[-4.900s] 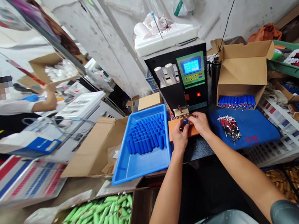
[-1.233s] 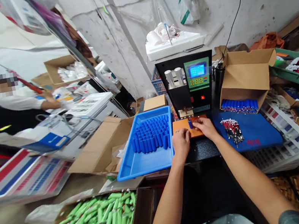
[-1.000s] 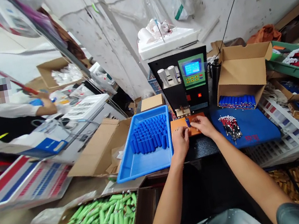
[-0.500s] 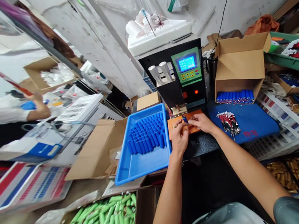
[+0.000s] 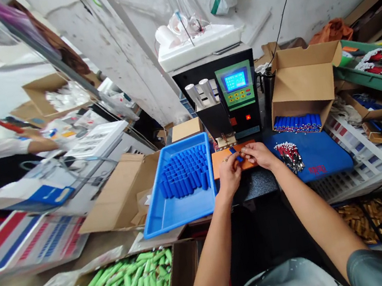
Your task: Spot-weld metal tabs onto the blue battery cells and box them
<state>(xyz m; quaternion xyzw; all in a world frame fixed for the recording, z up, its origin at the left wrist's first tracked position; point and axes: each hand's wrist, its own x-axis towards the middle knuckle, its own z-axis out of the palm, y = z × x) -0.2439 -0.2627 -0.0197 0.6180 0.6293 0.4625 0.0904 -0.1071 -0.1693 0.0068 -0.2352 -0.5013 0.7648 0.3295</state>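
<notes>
The blue cell (image 5: 236,155), upright a second ago, now lies tilted between left hand (image 5: 229,176) and right hand (image 5: 260,155), fingertips pinching its ends.

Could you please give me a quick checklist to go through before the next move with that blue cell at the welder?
1. Blue cell held by both hands, left hand and right hand: ok.
2. Cell over the orange pad: ok.
3. Cell under the welder's pins: not ok, it lies tilted in front of them.
4. Welder display lit: ok.
5. Blue tray of cells beside the left hand: ok.
6. Tab seated on the cell's end: cannot tell, too small.
</notes>
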